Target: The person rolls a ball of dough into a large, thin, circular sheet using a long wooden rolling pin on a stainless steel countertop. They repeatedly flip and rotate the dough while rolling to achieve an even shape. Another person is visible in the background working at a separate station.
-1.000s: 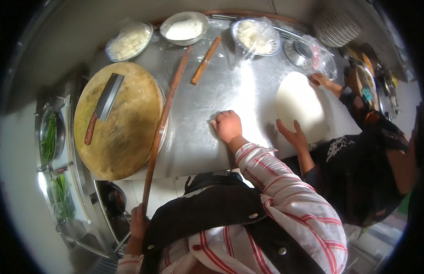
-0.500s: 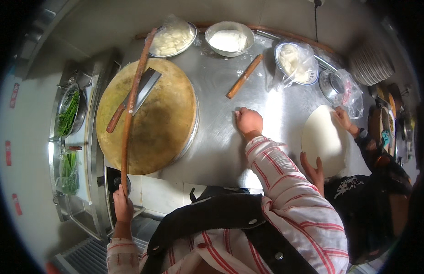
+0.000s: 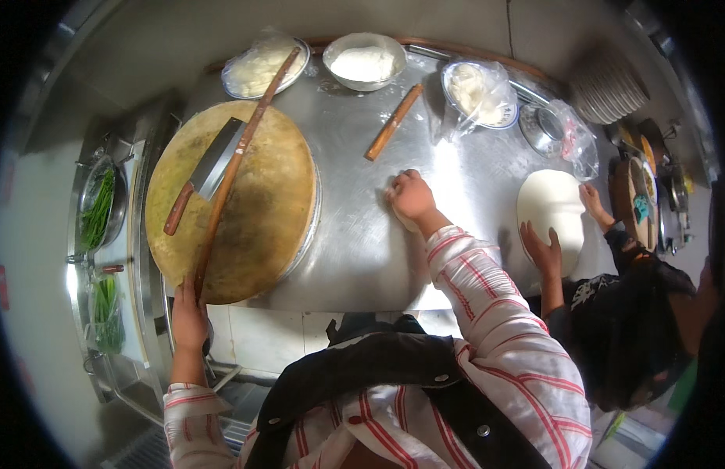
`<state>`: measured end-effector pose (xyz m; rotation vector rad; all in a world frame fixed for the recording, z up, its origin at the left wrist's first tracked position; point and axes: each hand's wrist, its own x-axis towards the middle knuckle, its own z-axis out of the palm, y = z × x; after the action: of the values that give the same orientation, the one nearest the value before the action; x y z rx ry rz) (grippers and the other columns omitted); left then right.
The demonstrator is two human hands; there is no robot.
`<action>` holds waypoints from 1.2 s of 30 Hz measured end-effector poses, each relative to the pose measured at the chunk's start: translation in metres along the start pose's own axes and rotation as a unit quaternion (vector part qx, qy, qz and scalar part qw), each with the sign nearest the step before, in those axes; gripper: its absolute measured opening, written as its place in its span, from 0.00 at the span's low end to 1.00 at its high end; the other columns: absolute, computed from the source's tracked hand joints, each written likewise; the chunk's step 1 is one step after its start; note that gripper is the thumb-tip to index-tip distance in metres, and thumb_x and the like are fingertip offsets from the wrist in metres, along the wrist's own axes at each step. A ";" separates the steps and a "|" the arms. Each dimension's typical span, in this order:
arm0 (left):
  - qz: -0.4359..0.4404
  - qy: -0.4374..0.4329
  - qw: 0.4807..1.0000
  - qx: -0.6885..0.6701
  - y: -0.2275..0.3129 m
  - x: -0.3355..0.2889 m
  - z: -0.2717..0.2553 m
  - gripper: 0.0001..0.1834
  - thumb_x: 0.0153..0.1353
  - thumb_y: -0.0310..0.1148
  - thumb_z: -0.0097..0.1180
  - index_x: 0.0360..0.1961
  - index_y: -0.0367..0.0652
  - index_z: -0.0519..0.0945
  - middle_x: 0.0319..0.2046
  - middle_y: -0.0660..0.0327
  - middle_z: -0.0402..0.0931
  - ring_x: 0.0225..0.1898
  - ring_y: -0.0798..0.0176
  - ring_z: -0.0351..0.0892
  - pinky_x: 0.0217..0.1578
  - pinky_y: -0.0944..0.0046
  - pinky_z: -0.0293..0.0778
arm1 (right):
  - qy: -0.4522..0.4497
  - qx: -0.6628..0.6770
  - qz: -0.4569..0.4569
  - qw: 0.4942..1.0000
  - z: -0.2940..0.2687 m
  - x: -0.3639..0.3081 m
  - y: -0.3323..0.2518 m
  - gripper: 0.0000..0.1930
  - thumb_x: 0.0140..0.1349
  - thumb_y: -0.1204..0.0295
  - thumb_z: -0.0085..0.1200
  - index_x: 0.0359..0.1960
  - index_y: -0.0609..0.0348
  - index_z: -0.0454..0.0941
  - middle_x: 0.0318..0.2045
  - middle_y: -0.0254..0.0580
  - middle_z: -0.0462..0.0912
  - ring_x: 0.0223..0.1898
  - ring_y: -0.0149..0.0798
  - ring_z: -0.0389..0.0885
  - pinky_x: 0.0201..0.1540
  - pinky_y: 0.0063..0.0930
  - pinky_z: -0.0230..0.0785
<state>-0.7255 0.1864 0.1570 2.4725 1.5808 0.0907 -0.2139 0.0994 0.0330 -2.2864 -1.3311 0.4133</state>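
Note:
At the near left edge of a round wooden chopping board (image 3: pixel 261 195), my left hand (image 3: pixel 190 322) is closed round the lower end of a long thin rolling pin (image 3: pixel 236 164). The pin slants across the board to beyond its far rim. Beside it lies a cleaver (image 3: pixel 216 166) with a wooden handle, partly covered by the pin. My right hand (image 3: pixel 412 197) rests as a fist on the steel table (image 3: pixel 347 211); a pale edge shows under it, but what it holds is hidden. Just beyond that fist lies a short, thick rolling pin (image 3: pixel 394 123).
On the right, a co-worker's two hands touch a white dough sheet (image 3: pixel 551 211). Along the back stand a plate under plastic (image 3: pixel 257 70), a flour bowl (image 3: pixel 365 61), a bowl of dough pieces (image 3: pixel 476 90) and a metal bowl (image 3: pixel 541 129). Green vegetables (image 3: pixel 98 209) are at far left.
My left hand has moved forward to the board's edge. The long pin's far end has swung right, uncovering more of the cleaver. The co-worker's dough sheet now shows ripples. My right fist stays on the table.

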 end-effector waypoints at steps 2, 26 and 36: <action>0.003 0.021 1.000 0.005 -0.001 0.004 0.005 0.37 0.56 0.20 0.55 0.69 0.44 0.62 0.52 0.43 0.70 0.52 0.36 0.72 0.51 0.47 0.72 | -0.008 -0.079 -0.012 0.997 0.003 -0.005 -0.003 0.18 0.59 0.57 0.58 0.39 0.61 0.81 0.47 0.50 0.78 0.49 0.51 0.78 0.54 0.42 0.71; 0.284 0.211 0.935 -0.010 0.106 0.051 0.072 0.20 0.61 0.25 0.53 0.56 0.37 0.76 0.54 0.46 0.72 0.53 0.41 0.71 0.58 0.44 0.63 | 0.210 -0.078 -0.115 0.968 0.019 -0.023 0.006 0.06 0.52 0.65 0.60 0.24 0.50 0.77 0.24 0.41 0.75 0.30 0.47 0.76 0.35 0.47 0.67; 0.235 -0.156 0.902 -0.328 0.280 0.074 0.149 0.32 0.56 0.28 0.62 0.62 0.37 0.66 0.52 0.48 0.71 0.41 0.52 0.78 0.45 0.56 0.75 | -0.125 0.052 0.141 0.981 -0.040 -0.009 -0.013 0.26 0.69 0.54 0.39 0.32 0.60 0.85 0.38 0.54 0.85 0.43 0.53 0.83 0.48 0.45 0.74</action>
<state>-0.4205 0.1188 0.0640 2.1134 0.6449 0.2410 -0.2092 0.0875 0.0737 -2.3999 -1.0633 0.8692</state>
